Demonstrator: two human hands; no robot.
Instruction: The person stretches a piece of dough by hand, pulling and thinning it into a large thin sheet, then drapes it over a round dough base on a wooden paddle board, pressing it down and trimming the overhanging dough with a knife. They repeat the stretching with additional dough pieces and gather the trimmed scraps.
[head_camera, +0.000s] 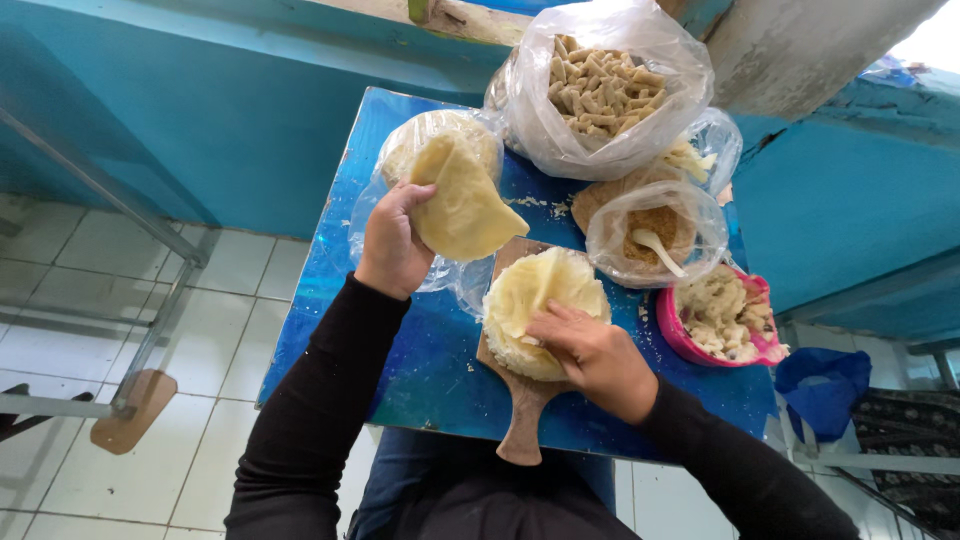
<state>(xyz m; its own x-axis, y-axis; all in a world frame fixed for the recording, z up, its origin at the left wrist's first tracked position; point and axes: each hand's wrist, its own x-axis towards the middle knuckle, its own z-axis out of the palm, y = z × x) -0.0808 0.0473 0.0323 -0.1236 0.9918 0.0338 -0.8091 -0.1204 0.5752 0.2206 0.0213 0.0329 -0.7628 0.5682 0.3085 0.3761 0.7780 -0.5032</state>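
My left hand (392, 243) holds up a thin, pale yellow round wrapper (462, 203) above the small blue table (420, 360). My right hand (592, 357) rests its fingers on a stack of the same wrappers (540, 300), whose top sheet is partly folded back. The stack sits on a wooden board with a handle (524, 425) near the table's front edge. Behind the lifted wrapper lies a clear plastic bag with more wrappers (440, 135).
A large clear bag of tan rolled pieces (600, 90) stands at the table's back. A bag of brown crumbs with a white spoon (655, 235) and a pink bowl of chopped filling (720, 315) sit on the right. A metal frame with a wooden pad (130, 400) stands left on tiled floor.
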